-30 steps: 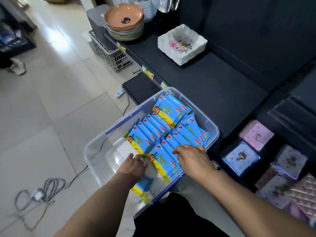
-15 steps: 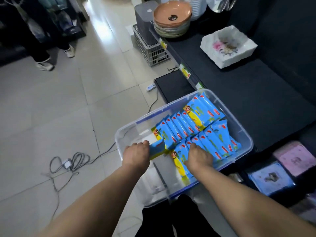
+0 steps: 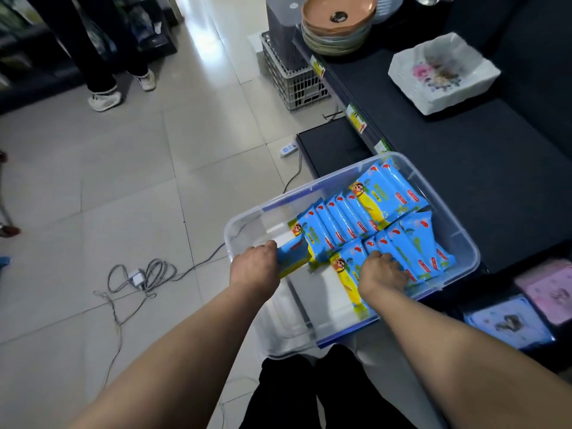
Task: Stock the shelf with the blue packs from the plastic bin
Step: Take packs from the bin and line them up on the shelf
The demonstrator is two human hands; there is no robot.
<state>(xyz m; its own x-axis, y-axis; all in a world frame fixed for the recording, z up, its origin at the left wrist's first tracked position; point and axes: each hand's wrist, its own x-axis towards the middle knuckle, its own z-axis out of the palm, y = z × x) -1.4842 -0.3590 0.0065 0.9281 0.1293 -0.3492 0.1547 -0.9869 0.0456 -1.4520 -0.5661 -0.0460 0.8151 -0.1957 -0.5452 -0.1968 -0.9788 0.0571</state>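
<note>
A clear plastic bin with a blue rim sits in front of me against the dark shelf. Several blue packs with red and yellow print stand in two rows inside it. My left hand grips one blue pack at the near left end of the rows. Curled over the near end of the right row lies my right hand, its fingers tucked round the packs there. The near half of the bin holds no packs.
On the shelf stand a stack of orange bowls and white square dishes. Pink and blue packets lie on the lower shelf at right. A grey crate, a cable coil and a person's feet are on the tiled floor.
My view has swung left, so the bin sits further right. My left hand has taken hold of a blue pack and raised it; my right hand has closed over the right row.
</note>
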